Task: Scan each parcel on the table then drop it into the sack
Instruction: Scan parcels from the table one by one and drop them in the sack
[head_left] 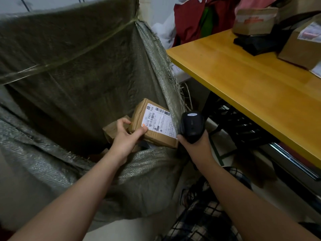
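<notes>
Parcel clamped in left hand over sack, scanner gripped in right hand alongside; further boxes left beyond on table.

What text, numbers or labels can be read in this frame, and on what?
"507G P803 Y66": white label on the brown parcel held by the left hand.
Barcodes and fine print on that label: too small to read.
Labels on the back box and right box on the table: blurred.
Sticker on the scanner in the right hand: unreadable.
</notes>
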